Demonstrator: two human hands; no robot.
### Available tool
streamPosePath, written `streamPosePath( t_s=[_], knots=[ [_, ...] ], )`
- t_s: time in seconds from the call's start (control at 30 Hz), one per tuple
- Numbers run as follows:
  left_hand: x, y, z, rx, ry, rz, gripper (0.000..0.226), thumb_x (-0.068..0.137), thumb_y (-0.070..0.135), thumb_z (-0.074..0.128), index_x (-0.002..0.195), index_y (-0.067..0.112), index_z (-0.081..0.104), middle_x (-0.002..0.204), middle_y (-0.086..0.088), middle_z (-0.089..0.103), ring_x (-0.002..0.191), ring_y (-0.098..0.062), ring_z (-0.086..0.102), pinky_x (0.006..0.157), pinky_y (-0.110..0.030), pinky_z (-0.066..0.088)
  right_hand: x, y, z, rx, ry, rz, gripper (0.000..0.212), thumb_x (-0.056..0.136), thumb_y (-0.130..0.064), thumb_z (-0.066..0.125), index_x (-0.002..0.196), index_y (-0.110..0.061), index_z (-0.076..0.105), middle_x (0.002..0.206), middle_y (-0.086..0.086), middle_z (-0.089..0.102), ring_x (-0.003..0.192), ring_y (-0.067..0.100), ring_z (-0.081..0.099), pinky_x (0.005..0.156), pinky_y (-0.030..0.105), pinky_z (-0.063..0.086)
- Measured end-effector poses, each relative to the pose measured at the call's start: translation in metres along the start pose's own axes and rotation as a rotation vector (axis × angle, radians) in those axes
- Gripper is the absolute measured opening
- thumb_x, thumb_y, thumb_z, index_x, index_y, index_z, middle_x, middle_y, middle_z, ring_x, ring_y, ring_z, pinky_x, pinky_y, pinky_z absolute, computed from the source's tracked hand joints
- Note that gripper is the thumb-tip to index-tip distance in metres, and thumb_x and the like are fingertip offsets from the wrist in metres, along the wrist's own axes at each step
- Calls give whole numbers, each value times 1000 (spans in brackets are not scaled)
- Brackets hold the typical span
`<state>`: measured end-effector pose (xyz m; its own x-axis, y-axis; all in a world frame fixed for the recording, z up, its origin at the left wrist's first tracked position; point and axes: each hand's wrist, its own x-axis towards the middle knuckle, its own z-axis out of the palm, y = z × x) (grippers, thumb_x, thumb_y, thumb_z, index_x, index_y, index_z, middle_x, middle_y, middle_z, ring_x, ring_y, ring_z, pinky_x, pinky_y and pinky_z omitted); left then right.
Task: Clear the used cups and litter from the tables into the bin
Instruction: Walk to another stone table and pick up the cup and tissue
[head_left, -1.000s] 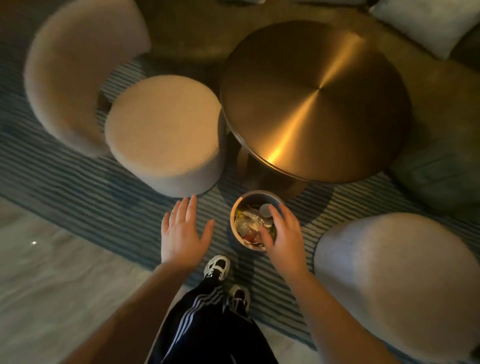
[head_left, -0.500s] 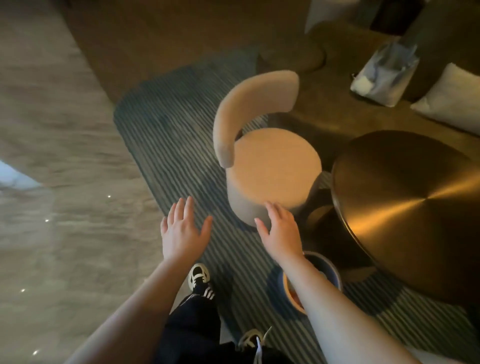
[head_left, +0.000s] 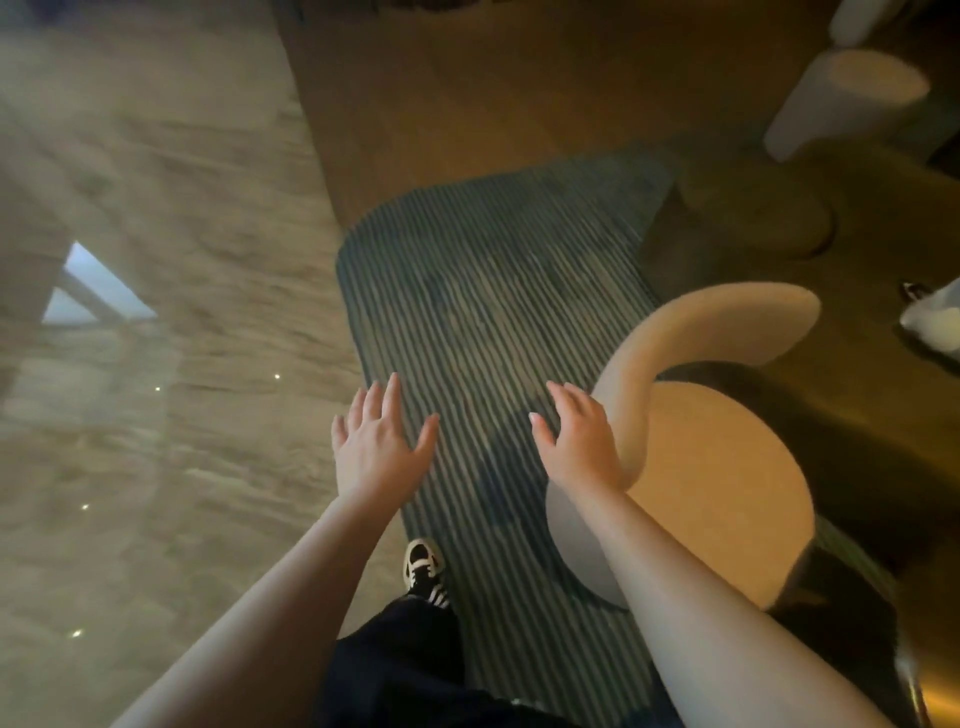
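My left hand (head_left: 376, 444) hovers palm down over the edge of the striped rug (head_left: 483, 291), fingers spread and holding nothing. My right hand (head_left: 576, 441) is stretched out beside it, fingers straight and empty, in front of the backrest of a beige round chair (head_left: 722, 467). The bin, the cups and the litter are out of view.
A polished stone floor (head_left: 145, 415) fills the left side. A brown carpet (head_left: 519, 88) lies beyond the rug. A pale cylindrical stool (head_left: 841, 98) stands at the top right and a white bag (head_left: 935, 322) at the right edge. My shoe (head_left: 423, 566) is on the rug.
My view has swung left, away from the brass table and the bin, which have left the frame. My right hand has lifted off the bin; both hands stay open and empty.
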<state>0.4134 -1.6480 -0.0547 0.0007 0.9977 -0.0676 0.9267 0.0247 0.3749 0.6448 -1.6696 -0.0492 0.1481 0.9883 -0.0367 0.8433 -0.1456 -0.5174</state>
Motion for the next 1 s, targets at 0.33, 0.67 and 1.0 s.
streamPosePath(
  t_s=[0.33, 0.67, 1.0],
  knots=[
    [238, -5, -38, 35, -52, 61, 80, 86, 71, 19, 151, 25, 11, 157, -4, 20, 145, -20, 9, 116, -48, 9, 210, -61, 6, 6, 4, 98, 52, 96, -40, 45, 143, -17, 39, 150, 9, 34, 139, 24, 29, 112, 40, 31],
    [515, 58, -19, 19, -45, 79, 78, 89, 67, 24, 151, 23, 11, 158, -4, 17, 145, -21, 8, 116, -49, 8, 475, -32, 10, -20, 80, 158, 53, 96, -43, 45, 142, -17, 39, 149, 10, 37, 138, 25, 31, 109, 40, 32],
    [863, 185, -39, 67, 21, 146, 79, 87, 69, 23, 150, 21, 18, 154, -5, 27, 143, -23, 17, 113, -51, 17, 825, 2, -71, 2, 74, 166, 53, 97, -40, 46, 143, -14, 39, 149, 11, 37, 137, 27, 31, 111, 40, 31]
  ],
)
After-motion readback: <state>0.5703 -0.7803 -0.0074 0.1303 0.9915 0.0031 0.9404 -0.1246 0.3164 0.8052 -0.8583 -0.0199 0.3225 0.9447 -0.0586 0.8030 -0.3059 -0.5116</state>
